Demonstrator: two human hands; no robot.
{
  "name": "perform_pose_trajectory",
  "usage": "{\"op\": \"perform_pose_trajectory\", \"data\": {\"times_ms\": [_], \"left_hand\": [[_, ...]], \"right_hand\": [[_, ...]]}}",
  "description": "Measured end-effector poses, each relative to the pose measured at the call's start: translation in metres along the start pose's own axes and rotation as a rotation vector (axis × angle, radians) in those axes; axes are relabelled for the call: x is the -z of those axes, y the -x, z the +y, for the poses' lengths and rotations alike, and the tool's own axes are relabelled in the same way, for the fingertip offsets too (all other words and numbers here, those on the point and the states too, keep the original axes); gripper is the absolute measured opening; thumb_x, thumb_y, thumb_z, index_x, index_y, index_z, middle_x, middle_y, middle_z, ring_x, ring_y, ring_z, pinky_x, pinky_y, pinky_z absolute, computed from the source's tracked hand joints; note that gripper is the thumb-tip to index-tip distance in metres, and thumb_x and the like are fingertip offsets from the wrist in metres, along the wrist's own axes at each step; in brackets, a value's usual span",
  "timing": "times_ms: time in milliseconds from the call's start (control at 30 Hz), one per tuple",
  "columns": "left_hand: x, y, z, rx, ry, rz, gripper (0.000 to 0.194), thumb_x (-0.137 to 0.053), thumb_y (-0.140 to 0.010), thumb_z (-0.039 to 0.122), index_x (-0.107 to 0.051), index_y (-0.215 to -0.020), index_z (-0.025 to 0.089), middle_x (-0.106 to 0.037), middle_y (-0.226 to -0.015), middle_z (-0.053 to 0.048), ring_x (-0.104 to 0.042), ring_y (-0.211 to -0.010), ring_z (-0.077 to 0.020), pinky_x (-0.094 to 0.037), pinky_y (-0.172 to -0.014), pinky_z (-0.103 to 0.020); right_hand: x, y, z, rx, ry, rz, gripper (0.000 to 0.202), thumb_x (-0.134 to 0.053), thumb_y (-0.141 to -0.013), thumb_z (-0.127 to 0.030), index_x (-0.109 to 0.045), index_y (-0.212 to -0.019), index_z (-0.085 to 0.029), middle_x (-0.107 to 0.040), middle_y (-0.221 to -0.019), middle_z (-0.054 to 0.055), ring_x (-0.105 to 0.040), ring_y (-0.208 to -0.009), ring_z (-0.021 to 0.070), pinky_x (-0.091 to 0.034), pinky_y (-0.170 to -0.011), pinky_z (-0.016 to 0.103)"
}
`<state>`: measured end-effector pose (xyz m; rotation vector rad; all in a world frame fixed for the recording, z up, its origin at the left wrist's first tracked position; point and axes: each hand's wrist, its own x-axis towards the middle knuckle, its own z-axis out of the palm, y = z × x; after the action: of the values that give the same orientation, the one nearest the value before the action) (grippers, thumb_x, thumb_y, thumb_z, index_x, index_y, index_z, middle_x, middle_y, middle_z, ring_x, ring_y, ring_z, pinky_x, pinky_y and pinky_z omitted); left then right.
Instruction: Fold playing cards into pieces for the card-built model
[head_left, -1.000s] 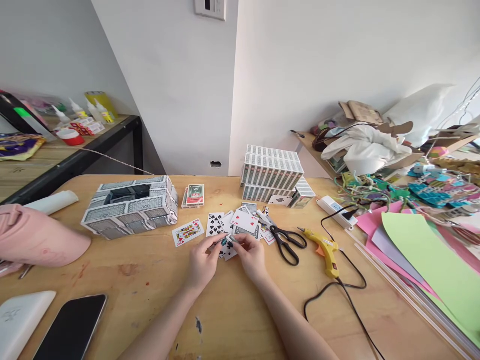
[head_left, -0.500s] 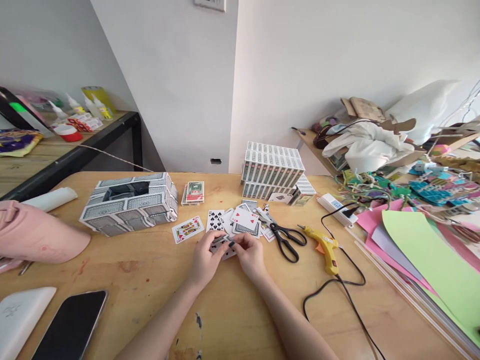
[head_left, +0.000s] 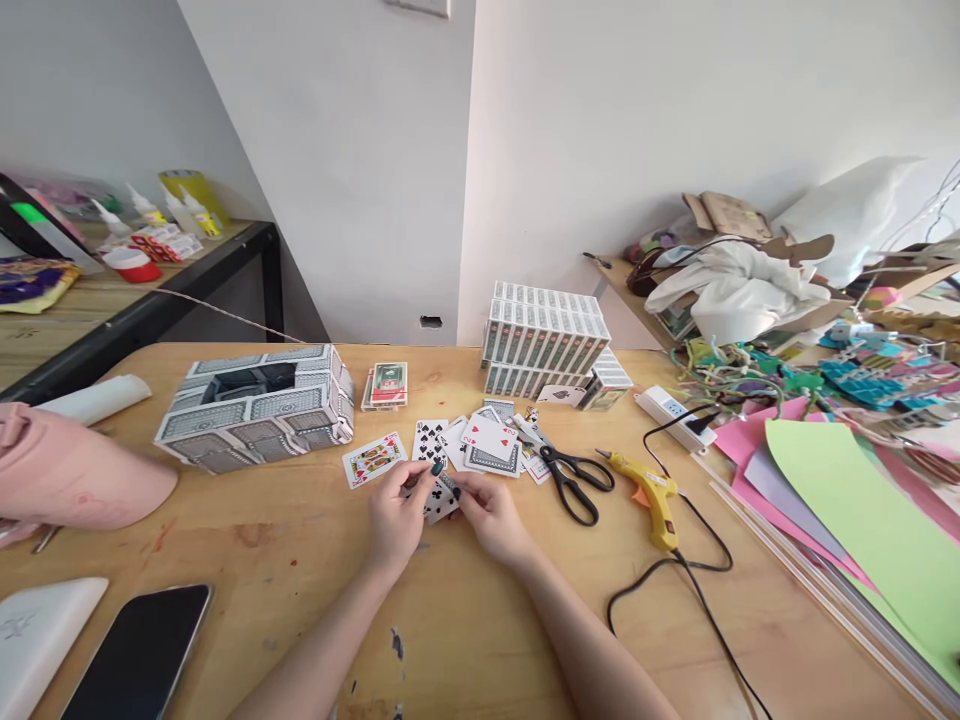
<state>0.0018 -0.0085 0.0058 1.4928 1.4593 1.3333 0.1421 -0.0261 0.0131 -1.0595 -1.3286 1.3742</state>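
Playing card (head_left: 440,503) partly behind left hand (head_left: 397,512)

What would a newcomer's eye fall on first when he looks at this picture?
Probably the large light-green sheet at the right, lying over pink paper, and the yellow glue gun to its left. Then perhaps the centre, where the left hand and right hand are close together at playing cards. Beyond them, towards the wall, stands a neat block of card boxes.

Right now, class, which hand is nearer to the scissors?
Right: the right hand is left of the scissors, not touching them; the left hand is farther left, beyond the right hand.
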Motion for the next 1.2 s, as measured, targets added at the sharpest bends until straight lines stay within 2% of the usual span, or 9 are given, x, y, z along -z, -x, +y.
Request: {"op": "perform_pose_trajectory", "data": {"times_ms": [100,167,300,467,567,667,767,967,1200], "left_hand": [[0.000,-0.002,-0.002,0.034,0.032,0.029,0.023,-0.059,-0.078,0.040,-0.063,-0.080,0.018,-0.064,-0.075,-0.003,-0.059,-0.070,-0.0158,-0.048,-0.066,-0.027],[0.000,-0.004,-0.003,0.071,0.067,0.049,0.025,-0.058,-0.077,0.042,-0.061,-0.080,0.018,-0.063,-0.075,-0.003,-0.058,-0.070,-0.0156,-0.048,-0.064,-0.026],[-0.002,-0.005,-0.003,0.098,0.138,0.057,0.027,-0.055,-0.079,0.044,-0.056,-0.082,0.017,-0.059,-0.073,-0.002,-0.057,-0.068,-0.0146,-0.048,-0.061,-0.024],[-0.005,-0.002,0.000,0.081,0.142,-0.025,0.023,-0.049,-0.084,0.041,-0.052,-0.086,0.019,-0.058,-0.075,-0.002,-0.058,-0.070,-0.0147,-0.049,-0.064,-0.025],[-0.004,0.000,0.001,0.033,0.107,-0.097,0.024,-0.046,-0.087,0.037,-0.052,-0.103,0.019,-0.062,-0.090,-0.006,-0.061,-0.081,-0.0164,-0.050,-0.071,-0.027],[-0.002,0.001,0.001,-0.084,0.012,-0.230,0.032,-0.043,-0.088,0.032,-0.050,-0.117,0.022,-0.061,-0.109,-0.008,-0.060,-0.095,-0.0181,-0.050,-0.075,-0.028],[0.000,0.001,0.002,-0.154,-0.090,-0.268,0.026,-0.047,-0.086,0.029,-0.056,-0.109,0.022,-0.064,-0.100,-0.006,-0.061,-0.083,-0.0165,-0.050,-0.066,-0.026],[0.002,0.001,0.006,-0.119,-0.106,-0.160,0.012,-0.054,-0.081,0.029,-0.058,-0.089,0.020,-0.062,-0.078,-0.001,-0.057,-0.061,-0.0122,-0.048,-0.057,-0.023],[0.005,0.000,0.003,-0.063,-0.157,-0.100,0.021,-0.047,-0.085,0.036,-0.058,-0.077,0.020,-0.060,-0.064,0.001,-0.056,-0.056,-0.0131,-0.044,-0.053,-0.023]], "right_hand": [[0.005,0.000,-0.002,-0.075,-0.201,-0.012,0.035,-0.046,-0.075,-0.020,-0.068,-0.103,-0.019,-0.070,-0.090,0.005,-0.063,-0.062,0.0147,-0.052,-0.060,0.028],[0.006,0.000,-0.003,-0.100,-0.274,-0.048,0.037,-0.049,-0.073,-0.021,-0.066,-0.105,-0.018,-0.070,-0.093,0.006,-0.065,-0.069,0.0173,-0.054,-0.062,0.030],[-0.001,-0.002,0.000,-0.114,-0.217,-0.092,0.030,-0.060,-0.072,-0.029,-0.067,-0.099,-0.018,-0.070,-0.089,0.006,-0.065,-0.078,0.0194,-0.053,-0.064,0.030],[-0.006,-0.002,0.009,-0.143,-0.158,-0.017,0.028,-0.068,-0.068,-0.041,-0.066,-0.081,-0.016,-0.069,-0.075,0.004,-0.062,-0.064,0.0158,-0.052,-0.059,0.027],[-0.004,-0.003,0.012,-0.116,-0.125,0.058,0.032,-0.067,-0.068,-0.047,-0.064,-0.070,-0.016,-0.065,-0.063,0.002,-0.059,-0.054,0.0140,-0.051,-0.055,0.026],[0.001,-0.004,0.012,-0.065,-0.062,0.146,0.034,-0.065,-0.070,-0.048,-0.062,-0.063,-0.015,-0.060,-0.054,0.000,-0.055,-0.049,0.0129,-0.047,-0.050,0.024],[0.005,-0.004,0.010,-0.008,0.006,0.150,0.032,-0.060,-0.076,-0.046,-0.065,-0.071,-0.015,-0.061,-0.058,0.001,-0.053,-0.052,0.0132,-0.045,-0.050,0.024],[0.006,-0.002,0.004,0.095,0.133,0.117,0.029,-0.050,-0.084,-0.038,-0.067,-0.094,-0.018,-0.066,-0.081,0.005,-0.058,-0.076,0.0185,-0.047,-0.069,0.028],[0.008,-0.005,0.012,-0.023,0.021,0.180,0.024,-0.057,-0.079,-0.039,-0.066,-0.085,-0.017,-0.066,-0.076,0.005,-0.059,-0.071,0.0176,-0.047,-0.063,0.027]]}}
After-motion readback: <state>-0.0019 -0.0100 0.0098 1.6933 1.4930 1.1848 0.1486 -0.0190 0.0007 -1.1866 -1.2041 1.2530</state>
